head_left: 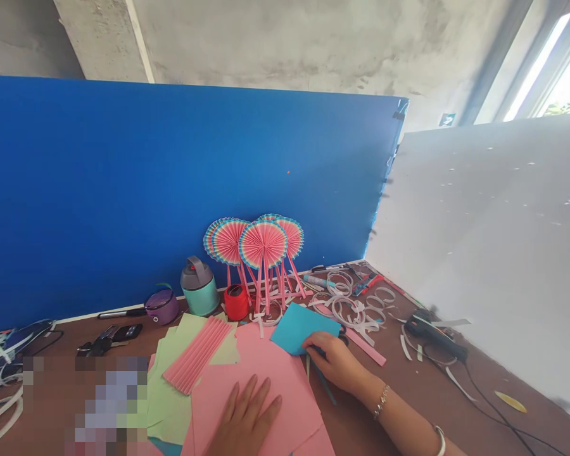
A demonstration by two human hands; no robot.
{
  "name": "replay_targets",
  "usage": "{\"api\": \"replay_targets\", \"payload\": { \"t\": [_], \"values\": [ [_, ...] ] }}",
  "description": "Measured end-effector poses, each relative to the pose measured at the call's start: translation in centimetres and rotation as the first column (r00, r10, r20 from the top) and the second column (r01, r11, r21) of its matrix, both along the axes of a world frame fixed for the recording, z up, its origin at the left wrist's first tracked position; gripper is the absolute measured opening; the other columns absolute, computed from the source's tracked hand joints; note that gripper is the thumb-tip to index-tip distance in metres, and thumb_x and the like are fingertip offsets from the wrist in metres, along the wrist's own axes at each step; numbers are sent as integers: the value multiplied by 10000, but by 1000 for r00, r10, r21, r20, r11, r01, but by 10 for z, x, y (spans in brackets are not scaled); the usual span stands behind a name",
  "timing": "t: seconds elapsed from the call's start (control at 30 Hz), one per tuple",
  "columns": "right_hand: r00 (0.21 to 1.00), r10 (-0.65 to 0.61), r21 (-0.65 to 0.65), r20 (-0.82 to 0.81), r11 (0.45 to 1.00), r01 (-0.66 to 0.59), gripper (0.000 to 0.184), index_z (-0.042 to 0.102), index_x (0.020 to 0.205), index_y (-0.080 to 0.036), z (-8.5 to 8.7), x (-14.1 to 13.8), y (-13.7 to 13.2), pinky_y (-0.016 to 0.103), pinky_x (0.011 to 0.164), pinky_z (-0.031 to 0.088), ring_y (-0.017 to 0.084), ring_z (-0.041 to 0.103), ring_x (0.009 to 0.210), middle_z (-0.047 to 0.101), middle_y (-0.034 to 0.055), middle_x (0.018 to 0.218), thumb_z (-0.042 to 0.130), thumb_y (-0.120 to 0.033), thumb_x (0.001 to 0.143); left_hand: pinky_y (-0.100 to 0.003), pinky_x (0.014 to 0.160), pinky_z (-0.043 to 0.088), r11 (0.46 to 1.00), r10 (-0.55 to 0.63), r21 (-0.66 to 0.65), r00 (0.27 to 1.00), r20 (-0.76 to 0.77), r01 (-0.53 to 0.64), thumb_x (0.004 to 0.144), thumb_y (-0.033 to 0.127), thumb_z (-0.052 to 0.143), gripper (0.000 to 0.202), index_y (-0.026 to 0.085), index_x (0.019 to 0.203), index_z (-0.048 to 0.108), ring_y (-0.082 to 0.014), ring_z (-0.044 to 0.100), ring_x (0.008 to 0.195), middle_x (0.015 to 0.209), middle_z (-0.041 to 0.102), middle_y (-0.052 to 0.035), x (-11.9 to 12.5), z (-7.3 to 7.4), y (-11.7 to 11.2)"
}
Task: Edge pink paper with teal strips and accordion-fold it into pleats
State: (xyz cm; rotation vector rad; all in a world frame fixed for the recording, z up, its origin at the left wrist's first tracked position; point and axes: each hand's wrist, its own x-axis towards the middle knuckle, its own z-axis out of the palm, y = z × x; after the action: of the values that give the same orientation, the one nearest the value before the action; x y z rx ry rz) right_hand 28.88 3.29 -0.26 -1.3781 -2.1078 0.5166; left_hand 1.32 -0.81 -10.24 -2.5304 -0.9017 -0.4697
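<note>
My left hand (pixel 247 418) lies flat with fingers spread on a large sheet of pink paper (pixel 261 354). At the right, my right hand (pixel 335 361) has its fingers curled and closed on the near edge of a blue paper sheet (pixel 297 326). Dark loops that look like scissors handles (pixel 344 335) show partly behind this hand. A pleated pink paper strip (pixel 197 356) rests slantwise over light green sheets (pixel 171 415), left of the pink paper. Several round pink folded-paper fans (pixel 263 244) on pink sticks stand against the blue board.
A turquoise lidded container (pixel 199 291), a red jar-like object (pixel 236 303) and a purple pot (pixel 161 307) line the back. Keys (pixel 97 342) lie at the left. Curled paper strips (pixel 349 310) and a black glue gun (pixel 434 335) with its cable are on the right. Boards (pixel 171 177) enclose the table.
</note>
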Motion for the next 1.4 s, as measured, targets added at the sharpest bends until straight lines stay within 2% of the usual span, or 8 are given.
{"api": "replay_targets", "payload": {
  "t": [0.33,0.53,0.7,0.9,1.07,1.2,1.3,1.4],
  "values": [
    [990,-130,60,58,990,126,258,670,874,-189,0,2,4,329,754,471,217,623,858,689,66,899,419,-164,817,-415,1049,276,990,20,-138,1000,-4,-20,825,313,511,528,328,1342,408,-255,471,1219,1363,504,-45,1,2,-4],
    [956,-292,114,-38,949,294,276,645,934,-166,-7,10,11,368,775,476,246,629,897,688,99,954,387,-221,851,-359,1004,380,988,-109,-86,980,165,125,786,587,497,460,242,1073,597,-228,564,1102,1115,659,-64,5,29,-8],
    [996,-73,55,-48,996,75,226,643,873,-186,3,3,4,299,709,466,201,623,815,687,66,878,421,-221,859,-298,858,509,986,-144,-31,927,346,164,848,363,468,212,220,784,611,-172,652,883,860,699,-17,18,57,-17],
    [999,36,29,38,999,-37,229,648,805,-197,15,-6,-6,264,708,421,180,595,806,667,36,808,445,-263,890,-203,696,537,983,-152,-13,858,491,182,861,120,341,302,212,696,577,-106,648,681,707,685,8,29,65,-24],
    [930,-330,209,161,932,295,350,648,750,-170,11,13,11,293,716,398,198,568,777,648,77,803,369,-281,930,-218,663,540,974,-188,-27,864,468,226,883,168,341,310,200,665,559,-116,632,650,667,656,-14,29,68,-23],
    [696,-625,333,353,779,531,233,661,980,-156,-1,33,22,357,775,363,284,520,983,616,128,1097,480,-164,833,-232,629,542,962,-218,-56,878,426,266,919,235,305,343,190,719,580,-132,630,648,662,648,-27,28,73,-24],
    [611,-664,361,430,747,558,223,671,931,-164,-4,38,21,379,780,337,303,495,1014,604,136,1128,502,-125,792,-232,625,542,961,-219,-63,880,422,269,912,228,322,321,191,737,590,-136,632,640,655,648,-29,29,76,-25],
    [652,-657,358,379,754,551,194,664,842,-184,0,34,19,390,783,321,297,492,999,624,120,1076,506,-103,765,-230,605,541,962,-214,-66,881,421,265,878,174,347,281,191,734,589,-138,634,629,646,651,-28,30,78,-25]
  ]
}}
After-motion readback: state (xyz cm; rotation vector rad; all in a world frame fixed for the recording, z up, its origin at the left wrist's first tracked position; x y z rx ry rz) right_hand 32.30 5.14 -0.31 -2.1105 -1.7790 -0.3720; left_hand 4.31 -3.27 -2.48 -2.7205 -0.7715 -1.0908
